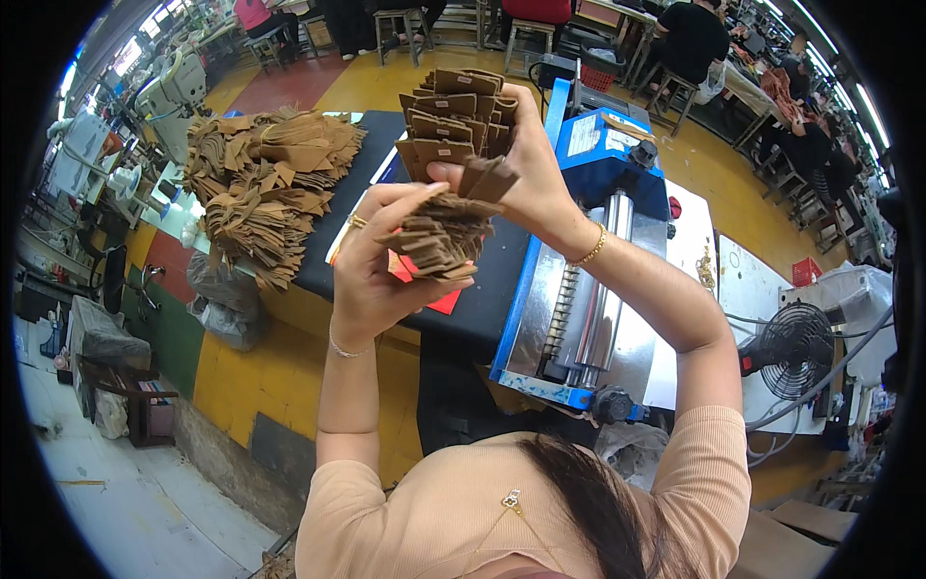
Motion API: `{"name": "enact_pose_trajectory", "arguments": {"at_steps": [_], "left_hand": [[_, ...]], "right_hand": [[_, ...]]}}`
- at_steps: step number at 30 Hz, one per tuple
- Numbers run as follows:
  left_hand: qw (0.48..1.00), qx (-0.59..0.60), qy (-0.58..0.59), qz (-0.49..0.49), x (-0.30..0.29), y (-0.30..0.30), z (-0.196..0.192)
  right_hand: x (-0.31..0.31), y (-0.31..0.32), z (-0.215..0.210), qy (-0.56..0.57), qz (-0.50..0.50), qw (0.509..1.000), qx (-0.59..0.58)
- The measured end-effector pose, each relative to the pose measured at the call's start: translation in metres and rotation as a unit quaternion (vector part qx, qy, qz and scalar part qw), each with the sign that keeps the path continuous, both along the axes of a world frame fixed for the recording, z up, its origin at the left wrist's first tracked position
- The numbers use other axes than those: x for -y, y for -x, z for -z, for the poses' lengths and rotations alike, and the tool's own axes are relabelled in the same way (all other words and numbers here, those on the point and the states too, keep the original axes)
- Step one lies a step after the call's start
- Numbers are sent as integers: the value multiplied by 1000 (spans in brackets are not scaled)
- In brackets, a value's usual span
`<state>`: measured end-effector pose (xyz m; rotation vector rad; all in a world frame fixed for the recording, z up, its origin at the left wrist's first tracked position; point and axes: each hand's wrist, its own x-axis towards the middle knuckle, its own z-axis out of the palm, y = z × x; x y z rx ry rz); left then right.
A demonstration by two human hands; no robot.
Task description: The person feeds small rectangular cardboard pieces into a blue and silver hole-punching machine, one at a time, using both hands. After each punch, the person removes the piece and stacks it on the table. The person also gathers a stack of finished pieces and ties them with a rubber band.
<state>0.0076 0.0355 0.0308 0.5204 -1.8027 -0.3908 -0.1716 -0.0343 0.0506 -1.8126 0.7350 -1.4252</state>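
Observation:
My left hand (pixel 362 265) is closed around a thick bundle of brown leather-like strips (pixel 439 239), with their layered ends facing up. Just beyond it, my right hand (pixel 540 169) grips a second stack of flat brown leather-like pieces (pixel 453 121), fanned in overlapping rows with small pale marks on some. One short brown piece (pixel 487 179) sticks out between the two bundles, near my right fingers. The hands are close together above a dark work surface (pixel 473 314). A red sheet (pixel 445 298) shows partly beneath my left hand.
Large heaps of brown strips (pixel 275 183) lie at the left of the dark surface. A blue machine with metal rollers (pixel 588 280) stands on the right, with a black fan (pixel 796 349) beyond. Sewing machines (pixel 174 96) are at far left. Several people sit farther back.

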Motion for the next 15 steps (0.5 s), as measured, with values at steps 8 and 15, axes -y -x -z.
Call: {"name": "enact_pose_trajectory", "arguments": {"at_steps": [8, 15], "left_hand": [[990, -13, 110, -92, 8, 9, 0], [959, -176, -187, 121, 14, 33, -7]], "right_hand": [[-25, 8, -7, -31, -40, 996, 80], [-32, 17, -9, -44, -59, 995, 68]]}}
